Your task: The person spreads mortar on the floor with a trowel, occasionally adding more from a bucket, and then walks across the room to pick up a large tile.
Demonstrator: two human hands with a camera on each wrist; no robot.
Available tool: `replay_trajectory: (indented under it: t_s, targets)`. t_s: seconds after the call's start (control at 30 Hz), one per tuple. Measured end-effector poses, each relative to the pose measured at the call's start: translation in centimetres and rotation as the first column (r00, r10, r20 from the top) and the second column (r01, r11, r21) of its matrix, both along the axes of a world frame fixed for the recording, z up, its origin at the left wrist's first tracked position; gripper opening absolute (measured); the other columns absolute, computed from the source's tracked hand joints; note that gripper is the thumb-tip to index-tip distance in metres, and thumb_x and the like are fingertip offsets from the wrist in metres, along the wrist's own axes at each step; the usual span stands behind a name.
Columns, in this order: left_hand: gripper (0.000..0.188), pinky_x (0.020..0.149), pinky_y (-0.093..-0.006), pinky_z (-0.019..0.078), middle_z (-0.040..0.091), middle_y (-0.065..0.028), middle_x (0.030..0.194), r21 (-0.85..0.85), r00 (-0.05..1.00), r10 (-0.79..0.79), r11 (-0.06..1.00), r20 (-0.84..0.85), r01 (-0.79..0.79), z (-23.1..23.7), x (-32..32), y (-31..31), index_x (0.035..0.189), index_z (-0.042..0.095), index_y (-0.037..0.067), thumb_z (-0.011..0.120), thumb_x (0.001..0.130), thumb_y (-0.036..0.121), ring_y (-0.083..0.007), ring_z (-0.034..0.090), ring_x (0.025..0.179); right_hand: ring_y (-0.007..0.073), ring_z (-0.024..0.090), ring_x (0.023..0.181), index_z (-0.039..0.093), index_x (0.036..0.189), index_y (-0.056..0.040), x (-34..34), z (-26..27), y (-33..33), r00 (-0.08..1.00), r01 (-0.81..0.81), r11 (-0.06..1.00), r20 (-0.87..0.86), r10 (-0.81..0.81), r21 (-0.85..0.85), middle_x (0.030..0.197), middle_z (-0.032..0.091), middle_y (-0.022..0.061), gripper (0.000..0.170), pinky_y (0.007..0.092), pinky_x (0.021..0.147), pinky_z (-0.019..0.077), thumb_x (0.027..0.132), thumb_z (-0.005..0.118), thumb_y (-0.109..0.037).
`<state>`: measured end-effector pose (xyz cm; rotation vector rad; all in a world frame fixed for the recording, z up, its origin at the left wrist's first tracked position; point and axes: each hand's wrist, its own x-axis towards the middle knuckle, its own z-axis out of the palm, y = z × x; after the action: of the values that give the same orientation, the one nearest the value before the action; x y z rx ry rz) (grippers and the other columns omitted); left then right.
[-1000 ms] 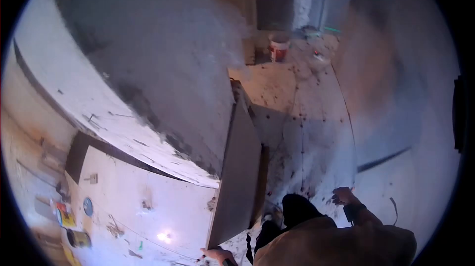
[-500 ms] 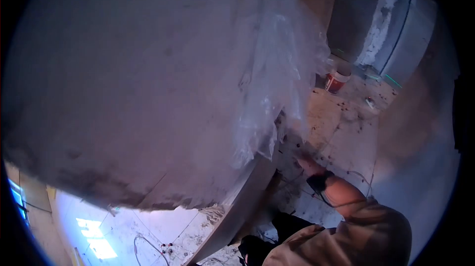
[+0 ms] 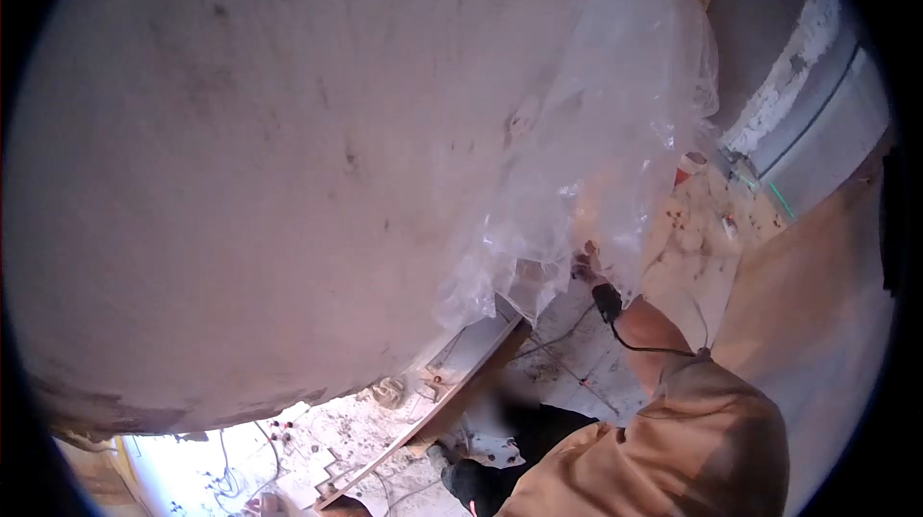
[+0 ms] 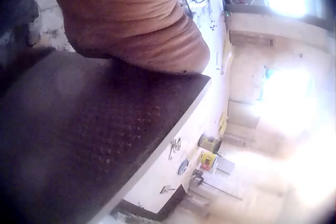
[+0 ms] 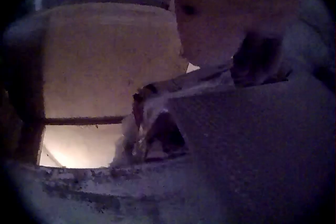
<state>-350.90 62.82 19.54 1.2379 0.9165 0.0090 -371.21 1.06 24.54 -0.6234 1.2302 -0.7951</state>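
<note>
In the head view my left hand grips the near end of a long flat panel, stood on edge. The left wrist view shows the heel of that hand over the panel's edge, fingers hidden behind; the panel's brown face has a raised grid texture. My right hand is at the panel's far end, beside crumpled clear plastic sheeting. Its fingers are dark and small there, and I cannot tell whether they grip anything. In the dim right wrist view, the textured panel fills the lower right.
A big stained plaster wall takes up the left and top, the plastic hanging along its right side. Debris and cables lie on the floor. A red and white bucket stands farther off. Yellow containers sit across the room.
My right hand has come up from hanging by my side to the panel's far end beside the plastic. The view has swung toward the wall, and the panel now appears lower, tilted to the right.
</note>
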Motion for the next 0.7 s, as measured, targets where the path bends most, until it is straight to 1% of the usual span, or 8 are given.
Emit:
replay_trajectory:
  t_s: [0.27,0.3,0.33,0.37,0.4,0.47,0.63,0.7]
  targets:
    - [0.038,0.086,-0.0401,0.0415,0.059,-0.0048,0.084,-0.041,0.981,0.162,0.987,0.105,-0.158,-1.5,-3.7,5.0,0.082,0.054,0.010,0.039,0.096,0.043,-0.0217,0.054,0.084,0.0248,0.052,0.104,0.051,0.124,-0.0133,-7.9,-5.4,-3.6,0.945,-0.166,0.979,0.266,0.192,-0.117,0.117,0.052,0.0071,0.050,0.0429,0.089,0.0454,0.093,0.045,-0.053]
    - [0.038,0.085,-0.0403,0.0419,0.060,-0.0048,0.083,-0.069,0.969,0.202,0.979,0.141,-0.194,-1.9,-4.5,6.0,0.081,0.054,0.010,0.039,0.096,0.043,-0.0218,0.055,0.083,0.0158,0.051,0.067,0.060,0.100,-0.0140,-6.5,-3.7,-1.6,1.000,0.003,1.000,-0.021,-0.003,0.018,0.083,0.058,-0.0004,0.044,0.0332,0.062,0.0483,0.096,0.041,-0.053]
    - [0.039,0.084,-0.0404,0.0422,0.060,-0.0048,0.082,-0.090,0.953,0.248,0.968,0.175,-0.235,-2.1,-5.2,6.7,0.080,0.054,0.011,0.039,0.096,0.042,-0.0218,0.055,0.082,0.0147,0.055,0.071,0.060,0.100,-0.0150,-6.1,-4.8,-1.3,0.997,-0.048,0.998,0.065,0.046,0.036,0.085,0.059,-0.0012,0.043,0.0330,0.061,0.0481,0.096,0.039,-0.052]
    - [0.039,0.084,-0.0406,0.0426,0.060,-0.0048,0.080,-0.119,0.936,0.284,0.957,0.209,-0.264,-2.4,-5.7,7.2,0.078,0.054,0.011,0.039,0.096,0.042,-0.0218,0.055,0.081,0.0180,0.056,0.087,0.057,0.112,-0.0109,-7.9,-9.3,-3.7,0.703,-0.378,0.913,0.594,0.391,-0.153,0.097,0.061,0.0040,0.047,0.0349,0.074,0.0473,0.095,0.040,-0.052]
    - [0.040,0.083,-0.0407,0.0429,0.060,-0.0048,0.079,-0.154,0.917,0.313,0.947,0.246,-0.282,-2.5,-6.0,7.4,0.077,0.054,0.011,0.039,0.096,0.042,-0.0218,0.056,0.080,0.0214,0.058,0.104,0.054,0.124,-0.0068,-9.7,-13.8,-6.1,0.097,-0.619,0.657,0.789,0.607,-0.430,0.109,0.063,0.0093,0.055,0.0368,0.087,0.0466,0.095,0.040,-0.051]
    - [0.041,0.082,-0.0411,0.0437,0.061,-0.0048,0.076,-0.223,0.886,0.348,0.931,0.307,-0.288,-3.2,-6.2,7.7,0.074,0.055,0.011,0.039,0.096,0.041,-0.0218,0.056,0.077,0.0231,0.056,0.106,0.053,0.126,-0.0087,-11.0,-19.2,-9.8,0.765,-0.344,0.904,0.482,0.426,-0.253,0.112,0.061,0.0107,0.047,0.0412,0.099,0.0392,0.096,0.041,-0.043]
    - [0.057,0.094,-0.0472,0.0401,0.064,-0.0093,0.089,-0.443,0.871,0.270,0.894,0.410,-0.069,-11.9,-8.3,9.8,0.079,0.062,0.008,0.029,0.098,0.051,-0.0310,0.056,0.089,0.0299,0.048,0.116,0.048,0.130,0.0013,-6.8,-20.1,-11.6,-0.178,-0.669,0.453,0.719,0.672,-0.589,0.125,0.053,0.0129,0.069,0.0411,0.100,0.0381,0.094,0.043,-0.057]
    - [0.054,0.090,-0.0434,0.0416,0.063,-0.0087,0.083,-0.035,0.876,0.193,0.980,0.442,-0.198,-16.2,-7.3,9.2,0.078,0.058,0.007,0.034,0.098,0.051,-0.0274,0.056,0.085,0.0294,0.048,0.115,0.048,0.130,0.0013,-7.7,-18.9,-9.6,0.524,-0.516,0.796,0.619,0.585,-0.316,0.125,0.054,0.0128,0.069,0.0408,0.099,0.0387,0.094,0.044,-0.057]
